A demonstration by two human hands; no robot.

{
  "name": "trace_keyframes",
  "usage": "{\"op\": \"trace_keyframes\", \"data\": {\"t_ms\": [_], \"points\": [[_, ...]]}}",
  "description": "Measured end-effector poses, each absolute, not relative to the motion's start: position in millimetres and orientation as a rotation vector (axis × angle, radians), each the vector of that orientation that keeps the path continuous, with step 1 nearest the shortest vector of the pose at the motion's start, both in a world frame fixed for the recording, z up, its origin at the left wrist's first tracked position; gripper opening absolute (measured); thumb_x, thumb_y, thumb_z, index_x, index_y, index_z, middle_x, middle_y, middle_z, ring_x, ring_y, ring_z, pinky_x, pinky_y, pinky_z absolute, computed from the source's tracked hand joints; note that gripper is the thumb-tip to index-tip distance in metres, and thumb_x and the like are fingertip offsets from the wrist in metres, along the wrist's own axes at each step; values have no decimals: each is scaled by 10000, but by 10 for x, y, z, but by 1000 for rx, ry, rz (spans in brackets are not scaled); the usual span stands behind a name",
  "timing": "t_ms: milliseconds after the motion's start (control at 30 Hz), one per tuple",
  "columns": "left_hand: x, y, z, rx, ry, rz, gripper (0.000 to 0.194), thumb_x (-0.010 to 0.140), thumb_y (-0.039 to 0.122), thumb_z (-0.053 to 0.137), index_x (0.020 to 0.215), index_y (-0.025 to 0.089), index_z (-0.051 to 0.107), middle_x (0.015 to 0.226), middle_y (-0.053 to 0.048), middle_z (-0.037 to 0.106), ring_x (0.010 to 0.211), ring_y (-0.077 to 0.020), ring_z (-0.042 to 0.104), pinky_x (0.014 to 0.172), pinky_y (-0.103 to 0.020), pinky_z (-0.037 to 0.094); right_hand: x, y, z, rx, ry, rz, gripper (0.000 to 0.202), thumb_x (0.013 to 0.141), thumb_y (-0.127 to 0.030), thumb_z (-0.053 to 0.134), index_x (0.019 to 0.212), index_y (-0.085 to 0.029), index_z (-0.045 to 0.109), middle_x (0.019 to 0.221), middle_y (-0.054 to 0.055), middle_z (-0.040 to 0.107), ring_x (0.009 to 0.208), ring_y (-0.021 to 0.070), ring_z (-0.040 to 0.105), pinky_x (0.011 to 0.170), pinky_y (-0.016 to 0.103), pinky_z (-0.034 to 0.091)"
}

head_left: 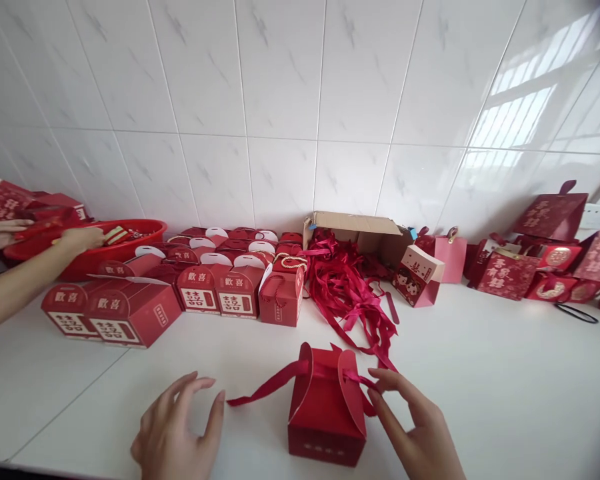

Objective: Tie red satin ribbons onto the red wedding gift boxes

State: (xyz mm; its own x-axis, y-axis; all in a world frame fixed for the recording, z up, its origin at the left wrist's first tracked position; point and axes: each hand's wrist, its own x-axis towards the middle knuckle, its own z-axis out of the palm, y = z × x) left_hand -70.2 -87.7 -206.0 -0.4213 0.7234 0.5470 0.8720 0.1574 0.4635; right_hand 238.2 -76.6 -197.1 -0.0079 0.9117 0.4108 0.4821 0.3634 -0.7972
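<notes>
A small red box (326,407) stands upright on the white table, its curved top flaps meeting. Dark red ribbon (275,387) runs through the flaps, one end trailing left onto the table and the other out on the right. My right hand (415,423) is at the box's right side, thumb and index finger pinched on the ribbon. To the left of the box, my left hand (180,423) is held apart from it, fingers curved and spread, holding nothing; its fingertips are near the ribbon's loose left end.
Behind lie rows of red boxes (237,293), a cardboard box (360,223) spilling ribbons (340,293), and an upright pink-sided box (417,277). More gift boxes (505,273) stand right. Another person's hands (83,239) reach over a red basin (150,230) at left.
</notes>
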Motion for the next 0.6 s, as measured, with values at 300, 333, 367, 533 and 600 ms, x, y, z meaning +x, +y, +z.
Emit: {"op": "trace_keyframes", "data": {"t_ms": [300,333,367,533,600], "points": [[-138,-624,-1587,-2452,-2368,-1726,330,879,534,436,983,246,559,1091,-44,593,1060,-233,539,826,-315,444,2286,-798,-1810,-1161,-1443,897,298,945,-442,430,1079,-222,579,840,41,599,758,168,585,653,248,507],[-86,-583,-1533,-2542,-2334,-1739,319,878,527,449,894,227,556,969,-34,594,952,-215,556,760,-292,443,2270,-794,-1769,-1163,-1440,904,308,948,-449,419,1111,-226,555,815,27,569,707,152,556,611,236,484],[-47,-551,-1487,-2638,-2300,-1748,330,873,520,466,792,207,532,835,-17,566,825,-189,545,692,-270,426,2260,-790,-1727,-1172,-1465,903,311,947,-455,421,1121,-228,540,786,12,539,654,138,515,568,226,450],[-11,-523,-1381,-3008,-2261,-1979,407,887,511,461,651,181,433,648,20,448,615,-121,418,590,-239,345,2273,-760,-1559,-1242,-1682,848,287,902,-473,510,968,-202,580,684,-18,468,551,113,353,502,233,323],[-32,-539,-1386,-3056,-2303,-2055,418,904,529,426,668,184,427,630,26,440,573,-108,386,554,-234,317,2280,-741,-1528,-1230,-1726,802,301,908,-468,495,837,-190,586,670,-11,458,563,118,354,517,243,316]]}}
